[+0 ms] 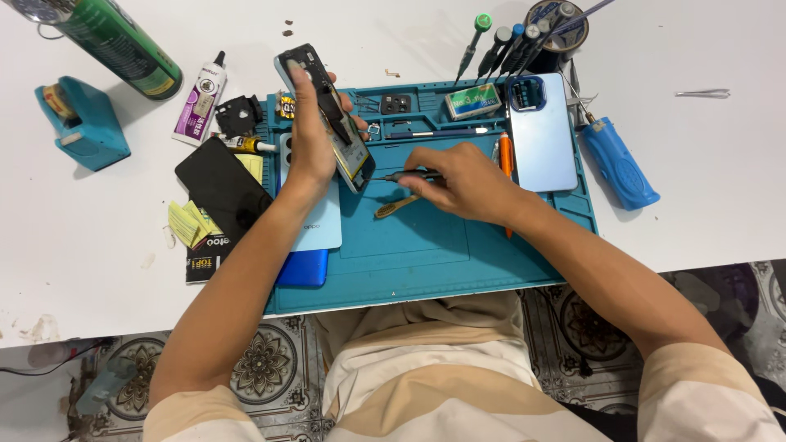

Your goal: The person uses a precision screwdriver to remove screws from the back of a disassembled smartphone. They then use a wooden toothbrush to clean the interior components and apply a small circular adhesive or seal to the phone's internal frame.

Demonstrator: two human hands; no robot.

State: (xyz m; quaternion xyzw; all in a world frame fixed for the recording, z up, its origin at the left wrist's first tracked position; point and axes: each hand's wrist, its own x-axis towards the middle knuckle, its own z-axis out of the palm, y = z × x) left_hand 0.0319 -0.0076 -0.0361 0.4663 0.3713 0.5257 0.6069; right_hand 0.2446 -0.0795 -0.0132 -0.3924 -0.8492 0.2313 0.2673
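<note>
So my left hand (pixel 313 135) was wrapped around an opened phone (pixel 327 115), holding it tilted up on edge over the top left part of the teal work mat (pixel 426 254), insides facing right. My right hand (pixel 463 182) was pinched shut on a thin dark screwdriver (pixel 403 176), tip pointing at the lower end of the phone, just about touching it. A small wood-handled brush (pixel 397 206) lay on the mat right under that hand.

Packaging-wise: a little green and white box (pixel 473 101) sat in the mat's top tray, a white glue tube with a purple label (pixel 201 98) lay on the table left of the mat, and a green can (pixel 115 39) lay tipped in the far left corner. A black card with yellow print (pixel 206 258) poked out by my left forearm, next to some yellow sticky tabs (pixel 187 221).

Other stuff: a pale blue back cover (pixel 542 135) on the right of the mat, an orange pen (pixel 506 155) just beside it, a blue handheld tool (pixel 618 164) off the mat's right edge, a rack of screwdrivers (pixel 512 41) up top, tweezers (pixel 702 93) far right, and a black screen panel (pixel 221 188) left.
</note>
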